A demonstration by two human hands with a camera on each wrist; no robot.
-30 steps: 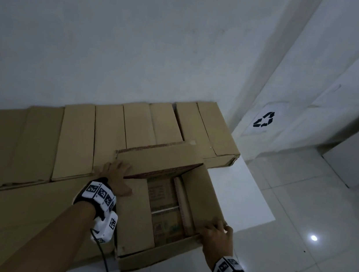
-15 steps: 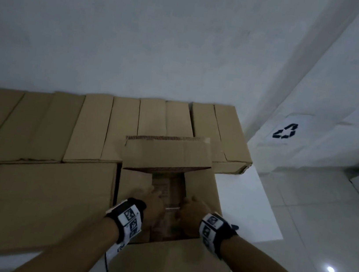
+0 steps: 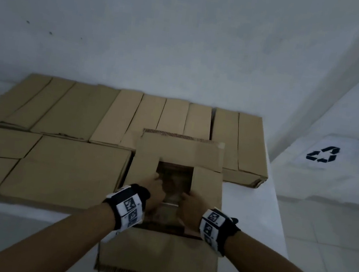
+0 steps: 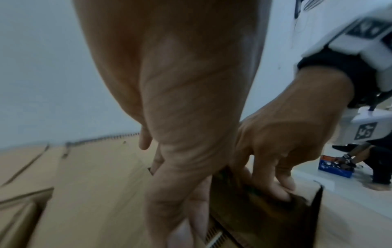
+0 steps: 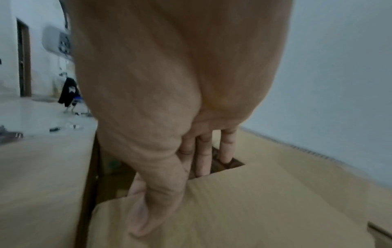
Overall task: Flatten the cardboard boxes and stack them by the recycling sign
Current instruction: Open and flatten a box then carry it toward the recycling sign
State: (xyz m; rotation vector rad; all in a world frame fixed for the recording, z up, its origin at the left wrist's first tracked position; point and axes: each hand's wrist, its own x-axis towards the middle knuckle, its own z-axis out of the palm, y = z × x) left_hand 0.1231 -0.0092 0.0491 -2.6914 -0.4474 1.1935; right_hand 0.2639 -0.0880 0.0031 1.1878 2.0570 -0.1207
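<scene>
Rows of flattened brown cardboard boxes (image 3: 76, 144) cover a white platform (image 3: 247, 205) against the wall. An open brown cardboard box (image 3: 178, 156) stands at the platform's near edge, left of the black recycling sign (image 3: 322, 154). The left hand (image 3: 154, 190) grips the box's left inner flap; the right hand (image 3: 189, 204) grips the right one, fingers reaching into the opening.

Open box (image 3: 178, 156) before flattened boxes (image 3: 81, 108), recycling sign (image 3: 322, 154) right
</scene>
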